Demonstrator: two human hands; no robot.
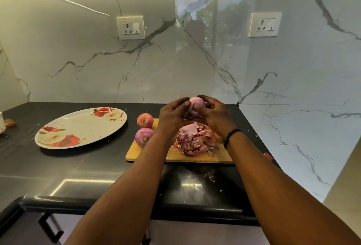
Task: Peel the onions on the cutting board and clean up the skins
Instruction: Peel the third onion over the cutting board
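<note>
Held a peeled onion (197, 106) up over the board (156, 153), left hand (172, 117) and right hand (213, 116) both curled round it, skins (195, 141) piled right below at 6 o'clock, two more onions (144, 129) at 8 o'clock

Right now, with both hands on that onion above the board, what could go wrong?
1. The onion looks smooth; it could slip from the left hand and right hand.
2. The skin pile reaches the cutting board edge; scraps could spill onto the counter.
</note>
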